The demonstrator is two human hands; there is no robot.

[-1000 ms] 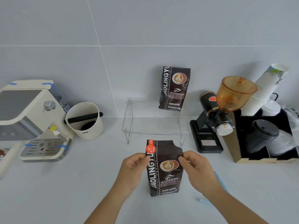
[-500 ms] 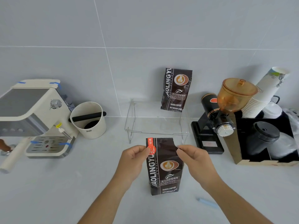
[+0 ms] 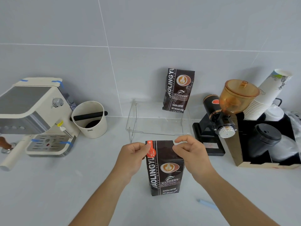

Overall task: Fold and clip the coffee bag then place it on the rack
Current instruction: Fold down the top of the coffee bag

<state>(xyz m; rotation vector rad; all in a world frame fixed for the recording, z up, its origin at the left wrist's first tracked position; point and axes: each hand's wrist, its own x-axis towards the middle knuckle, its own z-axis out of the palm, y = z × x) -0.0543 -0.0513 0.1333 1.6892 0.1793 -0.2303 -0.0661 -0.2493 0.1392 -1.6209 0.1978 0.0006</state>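
Both hands, left hand (image 3: pixel 132 154) and right hand (image 3: pixel 190 150), pinch the top corners of the coffee bag (image 3: pixel 164 168), upright on the grey counter (image 3: pixel 48 185). Beyond them, the clear rack (image 3: pixel 159 123) stands against a tiled wall. Since a moment ago the bag's top looks straightened.

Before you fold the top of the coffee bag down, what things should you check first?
1. Coffee bag standing upright on the counter: ok.
2. Left hand pinching the bag's top left corner: ok.
3. Right hand holding the top right corner: ok, fingers on the edge.
4. Top edge flat and straight, ready to fold: ok.
5. Clip within reach: cannot tell; a pale blue stick lies on the counter to the right, but it is too blurred to name.
6. Room on the clear rack: ok, another coffee bag stands at its back, the front is free.
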